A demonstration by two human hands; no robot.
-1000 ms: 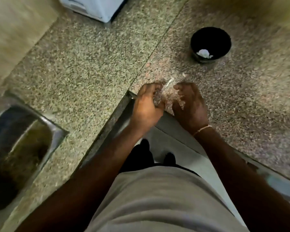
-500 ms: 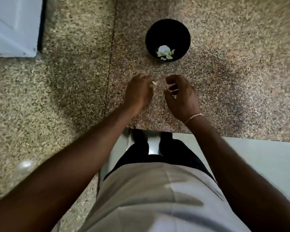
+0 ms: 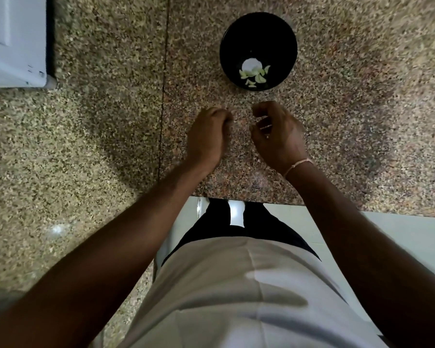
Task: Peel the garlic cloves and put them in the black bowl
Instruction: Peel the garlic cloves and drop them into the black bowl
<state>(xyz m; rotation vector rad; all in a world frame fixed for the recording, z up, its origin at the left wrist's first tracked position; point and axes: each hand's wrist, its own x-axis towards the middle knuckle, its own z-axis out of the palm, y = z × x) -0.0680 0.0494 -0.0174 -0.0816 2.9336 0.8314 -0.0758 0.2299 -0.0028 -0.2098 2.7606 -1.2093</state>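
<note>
Two bare forearms reaching in from the near edge, converging over a speckled brown granite countertop (image 3: 349,116). Left hand (image 3: 207,136) back-up, knuckles toward the far side, fingers curled tight into a loose fist; thumb side turned right, fingertips tucked under. Something tiny and pale maybe pinched at the fingertips, too small and blurred to tell, so grip unclear. Right hand (image 3: 278,135) just right of it, a clear gap between the two, not touching. Right hand fingers curled inward, index hooked at the far side, thumb pointing left toward the other hand; nothing visibly held, contents of curl hard to read. Thin pale string bracelet (image 3: 299,164) round the right wrist. Both hands hovering low over or resting on the stone, cannot tell which.

Round black bowl (image 3: 258,28) on the countertop, far from the hands, slightly right of the gap between them, well apart from both. Inside at its near side: several peeled pale yellow-green garlic cloves (image 3: 255,76) beside a white roundish piece (image 3: 251,63). White appliance corner (image 3: 13,41) far left. Light grey shirt (image 3: 236,297) filling near centre.
</note>
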